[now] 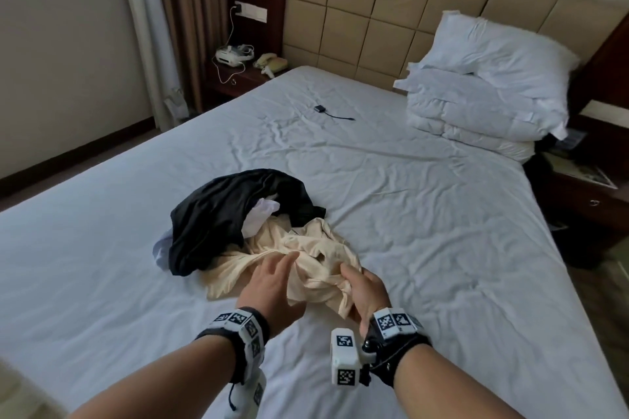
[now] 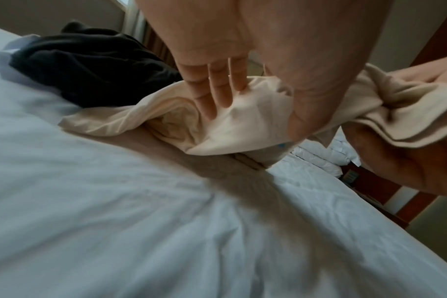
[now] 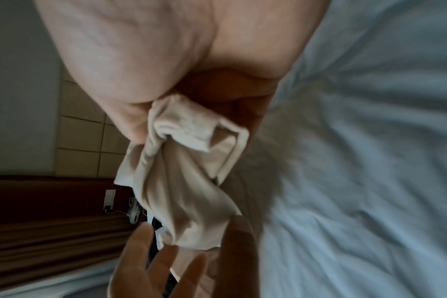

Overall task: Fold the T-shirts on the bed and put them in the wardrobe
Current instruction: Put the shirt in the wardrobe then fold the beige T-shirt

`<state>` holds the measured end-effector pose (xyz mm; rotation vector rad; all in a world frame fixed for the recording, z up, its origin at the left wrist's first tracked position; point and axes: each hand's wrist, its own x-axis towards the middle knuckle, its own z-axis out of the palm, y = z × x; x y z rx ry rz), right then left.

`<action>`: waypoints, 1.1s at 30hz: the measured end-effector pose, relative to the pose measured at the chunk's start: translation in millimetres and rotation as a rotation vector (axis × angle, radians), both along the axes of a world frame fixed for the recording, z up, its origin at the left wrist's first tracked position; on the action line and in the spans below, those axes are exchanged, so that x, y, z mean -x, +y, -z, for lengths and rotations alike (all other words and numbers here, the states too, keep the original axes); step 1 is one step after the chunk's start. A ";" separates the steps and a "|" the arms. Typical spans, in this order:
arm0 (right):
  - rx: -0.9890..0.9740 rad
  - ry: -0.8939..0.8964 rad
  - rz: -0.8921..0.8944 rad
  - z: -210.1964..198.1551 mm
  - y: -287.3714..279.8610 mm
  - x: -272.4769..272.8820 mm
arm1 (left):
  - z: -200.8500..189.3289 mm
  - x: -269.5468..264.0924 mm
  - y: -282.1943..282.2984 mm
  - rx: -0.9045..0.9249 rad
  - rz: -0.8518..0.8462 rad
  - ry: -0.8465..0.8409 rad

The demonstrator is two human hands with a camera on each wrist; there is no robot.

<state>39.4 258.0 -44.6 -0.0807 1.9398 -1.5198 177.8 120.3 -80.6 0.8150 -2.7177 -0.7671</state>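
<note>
Nearby, black garment (image 1: 235, 214) overlapping cream T-shirt (image 1: 306, 248)

no readable text, only coded wrist markers (image 1: 344, 340)

A cream T-shirt (image 1: 316, 269) lies crumpled on the bed's white sheet (image 1: 425, 231) — one bunched edge lifted. A black T-shirt (image 1: 224, 214) (also rumpled) overlaps its far side, a pale garment (image 1: 258, 216) tucked inside.
</note>
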 end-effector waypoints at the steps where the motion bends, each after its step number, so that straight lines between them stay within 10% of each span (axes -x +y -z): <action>1: -0.025 0.018 -0.029 0.3 4.6 -5.6 | -0.1 -2.6 4.4 -0.017 -0.011 -0.022; 9: -0.437 0.231 -0.100 21.1 65.0 -29.2 | 5.3 -34.3 30.4 0.263 0.128 -0.201; 15: -0.902 0.301 -0.447 63.1 123.4 -50.4 | 19.1 -45.5 74.8 0.129 0.300 -0.524; 33: -0.764 0.292 -0.496 71.7 163.0 -78.2 | 40.5 -74.6 77.8 0.263 0.322 -0.571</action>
